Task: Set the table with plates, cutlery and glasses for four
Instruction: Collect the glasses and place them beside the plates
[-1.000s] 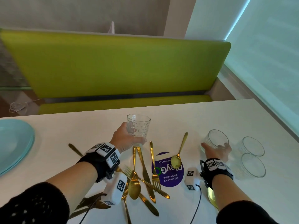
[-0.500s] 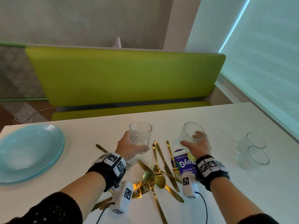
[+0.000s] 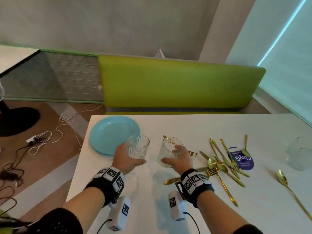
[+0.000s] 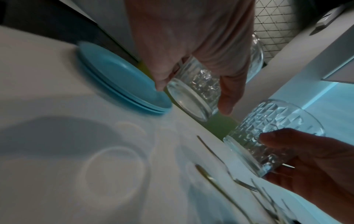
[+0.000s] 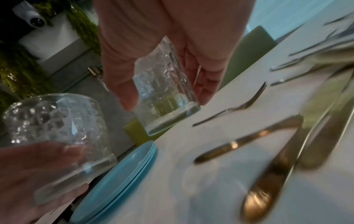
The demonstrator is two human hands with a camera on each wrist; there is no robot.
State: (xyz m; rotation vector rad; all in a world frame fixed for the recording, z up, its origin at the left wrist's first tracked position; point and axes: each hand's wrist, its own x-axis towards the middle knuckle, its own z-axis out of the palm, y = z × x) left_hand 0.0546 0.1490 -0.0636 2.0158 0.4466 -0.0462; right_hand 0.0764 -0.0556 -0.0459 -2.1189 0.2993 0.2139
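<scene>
Both hands hold patterned clear glasses just above the white table. My left hand grips one glass from its left side, right beside a stack of light blue plates. My right hand grips the second glass, tilted a little, a short way to the right. In the left wrist view the left hand's fingers wrap that glass by the plates. The right wrist view shows the right hand's glass clear of the tabletop.
A loose pile of gold cutlery lies right of my right hand, over a purple sticker. A gold spoon lies apart, further right. Two more glasses stand at the right edge. Behind the table is a green bench; cables lie on the floor left.
The right hand lifted a glass from the group at the right. Both hands then carried their glasses left across the table to beside the blue plates, and the view swung left.
</scene>
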